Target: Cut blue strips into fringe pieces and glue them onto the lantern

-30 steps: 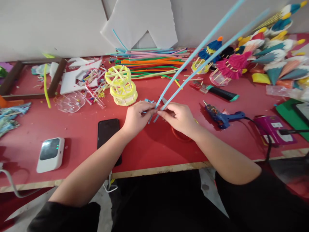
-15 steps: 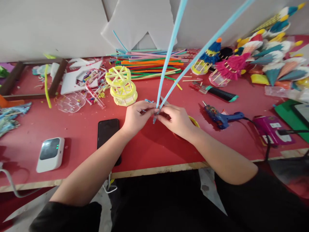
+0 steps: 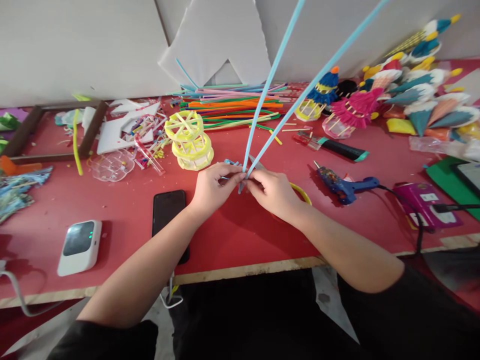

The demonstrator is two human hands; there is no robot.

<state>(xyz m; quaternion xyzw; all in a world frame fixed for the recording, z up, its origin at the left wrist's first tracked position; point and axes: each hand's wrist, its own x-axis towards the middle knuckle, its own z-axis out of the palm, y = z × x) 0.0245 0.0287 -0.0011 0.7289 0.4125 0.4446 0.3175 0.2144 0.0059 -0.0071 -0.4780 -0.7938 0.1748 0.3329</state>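
Left hand [image 3: 212, 189] and right hand [image 3: 276, 194] pinch two light-blue fuzzy-wire stems [image 3: 317, 81] behind the front edge of the red table [image 3: 243, 245], apparently aligning ends, next requiring steadiness.

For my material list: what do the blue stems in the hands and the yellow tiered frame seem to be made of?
Blue stems: probably pipe cleaners, matte fibre, judging by soft, fuzzy edges; any wire core is hidden. Yellow tiered frame: matte, soft bands, perhaps pipe cleaner; its thin, pale struts may be wood.
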